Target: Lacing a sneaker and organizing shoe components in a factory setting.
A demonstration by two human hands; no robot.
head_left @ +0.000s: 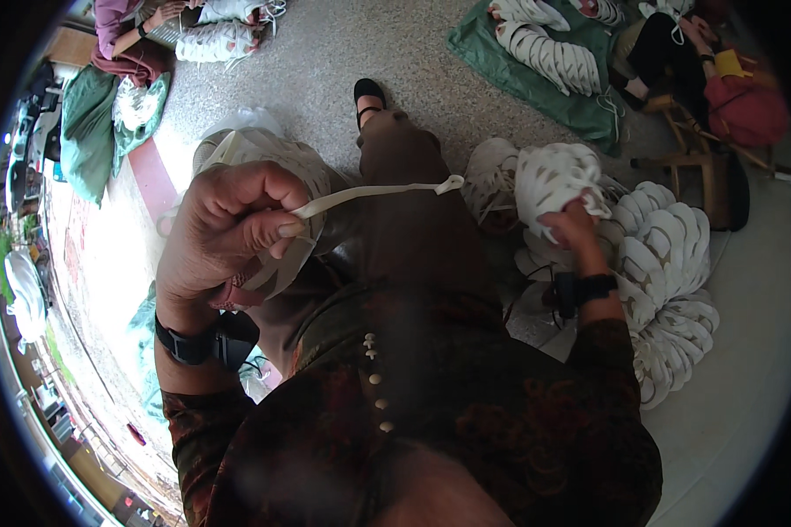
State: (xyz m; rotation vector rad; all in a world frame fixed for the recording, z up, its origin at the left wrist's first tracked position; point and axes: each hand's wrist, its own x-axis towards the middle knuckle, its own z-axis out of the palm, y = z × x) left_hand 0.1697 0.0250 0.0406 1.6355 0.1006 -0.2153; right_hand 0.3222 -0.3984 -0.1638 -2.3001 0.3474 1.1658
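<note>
My left hand point(242, 220) is raised at the left of my lap, thumb and fingers pinching a narrow white strip point(373, 191). The strip reaches to the right over my leg and ends in a small loop. Behind and below that hand are more pale bands and a translucent white bundle point(299, 162), partly hidden by the fingers. At my right side, my right hand point(573, 227) has its fingers closed on a bundle of white looped pieces point(555, 176). What the fingertips grip inside that bundle is hidden.
Stacked bundles of white curved pieces point(664, 255) lie to my right. Ahead on the right are a green sheet point(536, 75) with similar bundles, a wooden stool point(690, 158) and a seated person. Another person sits at far left near a green sack point(88, 132).
</note>
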